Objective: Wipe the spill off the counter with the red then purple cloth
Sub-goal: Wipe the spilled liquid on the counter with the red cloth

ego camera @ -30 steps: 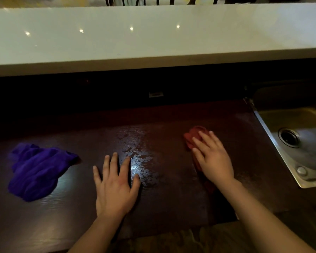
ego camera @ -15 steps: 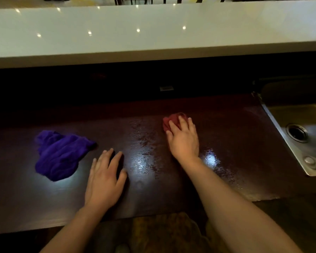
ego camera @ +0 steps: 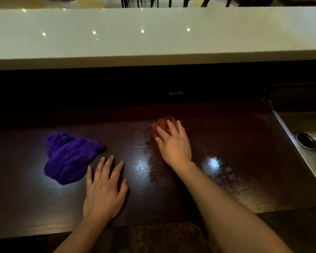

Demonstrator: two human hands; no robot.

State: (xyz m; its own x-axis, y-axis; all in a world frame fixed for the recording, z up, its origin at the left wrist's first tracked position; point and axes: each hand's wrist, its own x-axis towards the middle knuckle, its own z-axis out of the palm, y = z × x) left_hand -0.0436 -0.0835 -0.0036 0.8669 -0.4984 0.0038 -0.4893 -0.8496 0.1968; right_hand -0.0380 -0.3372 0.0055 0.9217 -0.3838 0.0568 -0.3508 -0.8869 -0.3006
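My right hand [ego camera: 174,145] presses flat on the red cloth [ego camera: 161,124], which is bunched under the fingers on the dark wooden counter [ego camera: 235,143]; only its far edge shows. A wet, shiny film of spill [ego camera: 144,161] spreads across the counter between my two hands and to the right of my right wrist. My left hand [ego camera: 104,189] lies flat on the counter with fingers spread, holding nothing. The purple cloth [ego camera: 69,157] lies crumpled just left of my left hand, touching nothing else.
A steel sink [ego camera: 303,141] with a round drain is set into the counter at the right edge. A raised white ledge [ego camera: 153,33] runs along the back above a dark recess. The counter's front edge lies just below my wrists.
My right hand has slid the red cloth leftward and farther back across the wet patch. My left hand has stayed flat, now close to the purple cloth.
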